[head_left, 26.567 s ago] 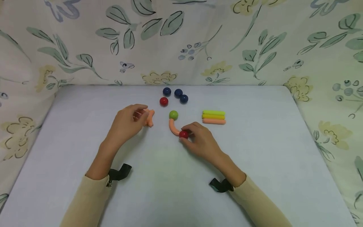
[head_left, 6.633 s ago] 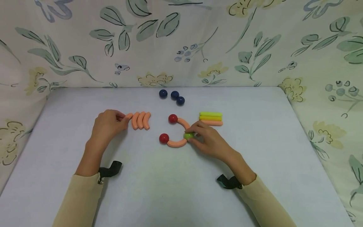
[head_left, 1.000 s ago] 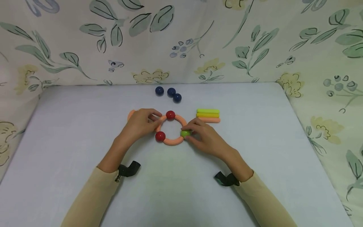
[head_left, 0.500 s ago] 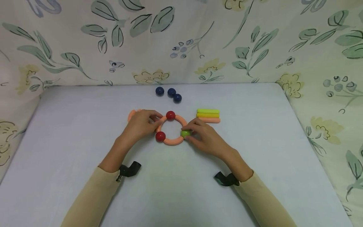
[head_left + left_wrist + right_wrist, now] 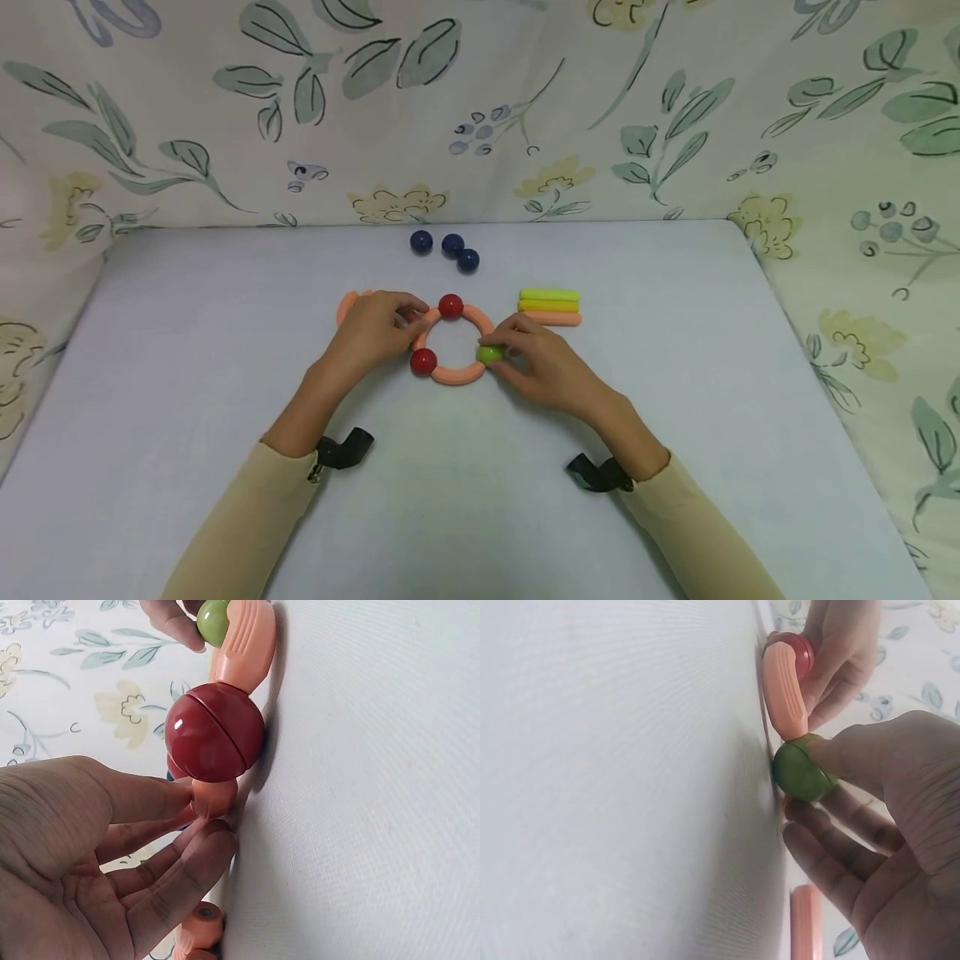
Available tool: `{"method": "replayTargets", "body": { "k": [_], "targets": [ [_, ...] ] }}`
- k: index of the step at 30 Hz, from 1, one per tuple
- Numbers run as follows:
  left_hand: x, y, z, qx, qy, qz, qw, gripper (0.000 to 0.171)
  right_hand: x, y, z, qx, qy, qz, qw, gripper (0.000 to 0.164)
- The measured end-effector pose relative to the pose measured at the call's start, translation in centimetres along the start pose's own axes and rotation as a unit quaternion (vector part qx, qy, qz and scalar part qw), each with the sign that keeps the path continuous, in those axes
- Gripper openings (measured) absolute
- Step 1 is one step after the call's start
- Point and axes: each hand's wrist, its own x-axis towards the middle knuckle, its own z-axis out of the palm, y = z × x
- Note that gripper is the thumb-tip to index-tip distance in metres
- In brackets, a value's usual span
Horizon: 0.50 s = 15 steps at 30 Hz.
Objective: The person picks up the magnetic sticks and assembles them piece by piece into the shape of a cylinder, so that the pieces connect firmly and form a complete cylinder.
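At the left, loose, curved, peach-coloured plastic rods lie partly hidden behind the left hand. That hand's thumb and fingers pinch the curved peach plastic rod on the ring's left side, between the near glossy red ball and the far glossy red ball. Good handling here probably means a light pinch, easing each end squarely against its ball without shoving the ring sideways. The ring sits mid-table on the white tabletop, closed by the near curved peach rod, the far-right curved peach rod and a glossy green ball. The right hand grips that green ball between thumb and fingers; it likely serves best as a steady anchor, held low so the joints stay level. Just beyond lie three straight plastic rods, lime, yellow and peach.
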Motion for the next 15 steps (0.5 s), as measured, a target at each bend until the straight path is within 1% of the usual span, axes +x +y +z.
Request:
{"method": "replayTargets", "body": {
  "k": [9,15],
  "targets": [
    [0.34,0.07,0.02,-0.004,0.001,0.007,1.0,0.033,0.12,0.06,-0.43,-0.013,0.002,0.002,1.0,0.033],
    [0.26,-0.14,-0.22,-0.001,-0.008,0.003,1.0,0.032,0.16,0.03,-0.48,-0.018,0.0,-0.003,1.0,0.034]
  ]
}}
